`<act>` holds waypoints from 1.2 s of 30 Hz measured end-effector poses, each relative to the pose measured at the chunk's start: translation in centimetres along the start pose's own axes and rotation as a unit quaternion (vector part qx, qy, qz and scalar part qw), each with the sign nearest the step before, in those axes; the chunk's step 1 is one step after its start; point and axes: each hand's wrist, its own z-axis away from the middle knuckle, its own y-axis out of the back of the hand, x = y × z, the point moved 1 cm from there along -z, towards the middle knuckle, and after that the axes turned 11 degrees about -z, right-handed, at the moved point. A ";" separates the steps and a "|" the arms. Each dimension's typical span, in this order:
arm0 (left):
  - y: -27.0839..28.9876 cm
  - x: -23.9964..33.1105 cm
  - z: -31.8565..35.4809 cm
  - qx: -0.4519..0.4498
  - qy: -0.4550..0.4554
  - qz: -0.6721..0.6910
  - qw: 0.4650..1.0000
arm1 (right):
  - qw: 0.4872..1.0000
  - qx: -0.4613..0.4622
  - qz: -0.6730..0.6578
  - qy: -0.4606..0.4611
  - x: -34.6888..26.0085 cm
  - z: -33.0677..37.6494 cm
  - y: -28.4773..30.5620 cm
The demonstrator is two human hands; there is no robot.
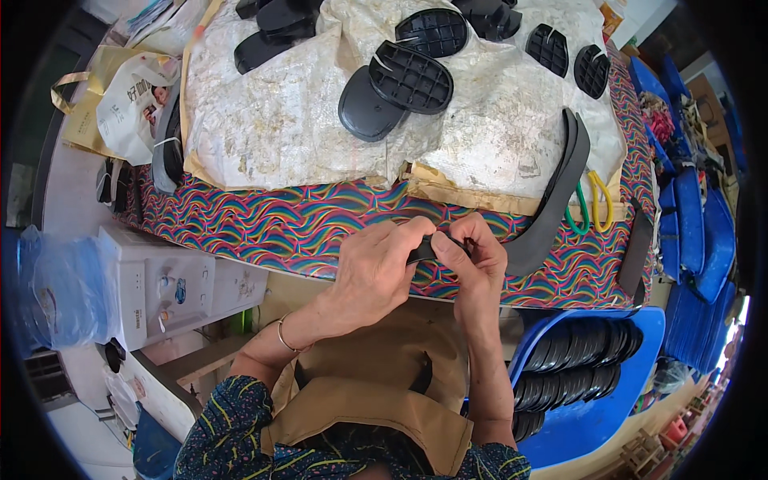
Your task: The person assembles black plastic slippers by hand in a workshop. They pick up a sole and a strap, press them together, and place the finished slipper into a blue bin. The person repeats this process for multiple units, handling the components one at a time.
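My left hand [376, 268] and my right hand [478, 260] meet at the near edge of the table, both pinching a small black rubber strap piece [424, 250] between their fingertips. A long curved black sole strip [552, 200] lies just right of my right hand, on the table's wavy multicoloured cloth [280, 228]. Beyond my hands, black ridged shoe soles [412, 76] rest on a white sack sheet [280, 112].
A blue tub [592, 416] at my lower right holds several stacked black soles [576, 360]. Green and yellow loops [592, 204] lie near the strip. A white water dispenser [160, 288] stands at left, a paper bag [120, 100] at far left, blue crates [696, 232] at right.
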 end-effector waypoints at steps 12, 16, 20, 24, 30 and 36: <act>0.0 0.4 -0.3 -0.053 -0.040 -0.034 0.997 | 0.988 0.088 -0.124 -0.013 1.6 0.2 -0.2; 0.0 0.2 -0.5 -0.065 -0.042 -0.042 0.996 | 0.989 0.099 -0.106 -0.013 1.6 -0.2 0.3; 0.0 0.5 -1.3 -0.075 -0.022 -0.022 0.997 | 0.994 0.091 -0.057 -0.001 2.1 -0.8 1.8; 0.0 0.4 -1.4 -0.061 0.036 0.018 0.997 | 0.997 0.069 -0.039 -0.017 -1.1 -0.3 3.1; -0.3 0.8 -1.3 -0.064 0.042 0.017 0.997 | 0.723 -0.141 0.575 0.356 -3.0 0.6 3.3; -0.1 0.7 -1.1 -0.057 0.049 0.033 0.997 | 0.655 -0.150 0.600 0.434 -1.4 0.1 4.0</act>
